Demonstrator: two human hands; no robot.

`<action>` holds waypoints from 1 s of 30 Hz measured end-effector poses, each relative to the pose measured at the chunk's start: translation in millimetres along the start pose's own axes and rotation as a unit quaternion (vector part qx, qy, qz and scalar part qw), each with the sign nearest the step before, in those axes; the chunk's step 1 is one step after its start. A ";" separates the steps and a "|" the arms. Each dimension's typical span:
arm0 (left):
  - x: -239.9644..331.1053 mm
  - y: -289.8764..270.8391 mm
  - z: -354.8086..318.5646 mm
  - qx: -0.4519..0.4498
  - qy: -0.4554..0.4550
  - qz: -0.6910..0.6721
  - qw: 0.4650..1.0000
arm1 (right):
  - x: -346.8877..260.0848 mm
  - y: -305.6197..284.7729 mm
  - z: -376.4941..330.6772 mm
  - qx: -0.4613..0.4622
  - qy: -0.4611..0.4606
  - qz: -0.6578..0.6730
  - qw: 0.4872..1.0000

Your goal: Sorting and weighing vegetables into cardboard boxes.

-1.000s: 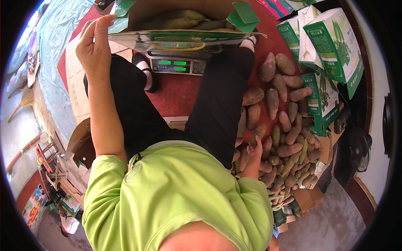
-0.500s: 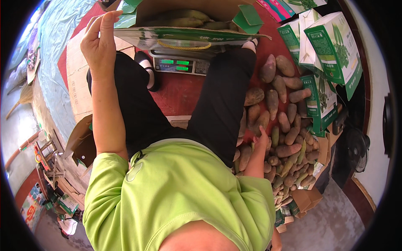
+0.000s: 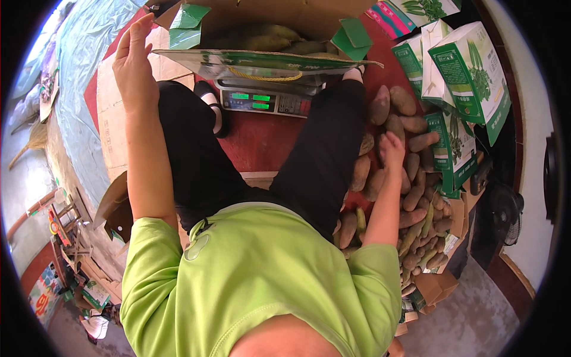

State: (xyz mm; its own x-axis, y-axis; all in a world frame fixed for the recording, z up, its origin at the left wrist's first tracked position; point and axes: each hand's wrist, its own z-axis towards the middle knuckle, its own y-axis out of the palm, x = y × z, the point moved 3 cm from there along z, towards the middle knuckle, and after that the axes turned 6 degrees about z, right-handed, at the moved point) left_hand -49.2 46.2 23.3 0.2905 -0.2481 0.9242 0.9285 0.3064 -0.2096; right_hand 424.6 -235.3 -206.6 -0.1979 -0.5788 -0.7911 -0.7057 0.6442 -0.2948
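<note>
An open cardboard box (image 3: pixel 276 61) holds several long greenish-brown tubers (image 3: pixel 262 40) and rests on a digital scale (image 3: pixel 262 102) with lit green displays. A yellow rope handle (image 3: pixel 264 75) hangs on its near side. Beside the box's left corner is my left hand (image 3: pixel 134 68), raised, its fingers stretched out and nothing seen in them. Over the spread of reddish-brown tubers (image 3: pixel 410 217) on the right hovers my right hand (image 3: pixel 392 152). Its fingers are loosely bent and apart, with no tuber seen in them; whether it touches one below I cannot tell.
Printed green-and-white cartons (image 3: pixel 473 74) stand at the right beyond the tubers. A black fan (image 3: pixel 505 211) is by the right wall. Flattened cardboard (image 3: pixel 113 119) and blue plastic sheeting (image 3: pixel 80 119) lie on the left. An open carton (image 3: pixel 116 205) sits near my left elbow.
My right hand has moved forward over the tuber pile. My left hand has shifted left and slightly down, away from the box's flap. The whole view has tilted a little.
</note>
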 end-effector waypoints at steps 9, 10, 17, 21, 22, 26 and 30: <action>-22.2 -6.9 55.9 -0.156 -0.158 0.039 0.974 | -202.3 91.1 2.3 -0.176 -0.126 -0.029 0.976; -33.9 -6.4 64.4 -0.175 -0.204 0.056 0.962 | -213.4 104.8 -0.6 -0.187 -0.122 -0.040 0.974; -97.7 8.3 70.0 -0.361 -0.295 0.047 0.883 | -231.0 153.5 2.9 -0.217 -0.034 -0.063 0.974; -93.4 11.3 69.9 -0.364 -0.281 0.086 0.884 | -222.8 159.3 8.4 -0.198 -0.017 -0.032 0.979; -93.7 11.8 70.5 -0.362 -0.286 0.130 0.878 | -219.1 160.5 11.4 -0.203 -0.016 -0.013 0.979; -89.9 12.7 64.7 -0.339 -0.311 0.161 0.873 | -209.9 165.6 7.6 -0.159 -0.007 0.037 0.987; -108.6 9.2 69.2 -0.329 -0.316 0.112 0.883 | -207.4 169.2 9.2 -0.172 -0.038 0.101 0.979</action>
State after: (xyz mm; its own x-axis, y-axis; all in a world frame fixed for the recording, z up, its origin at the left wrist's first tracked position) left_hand -88.2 139.6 -56.9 0.4905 0.3765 0.7859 0.8576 -0.3685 -0.3587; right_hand 352.4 -1.6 -97.3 -0.3148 -0.4105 -0.8558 -0.8474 0.5278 0.0585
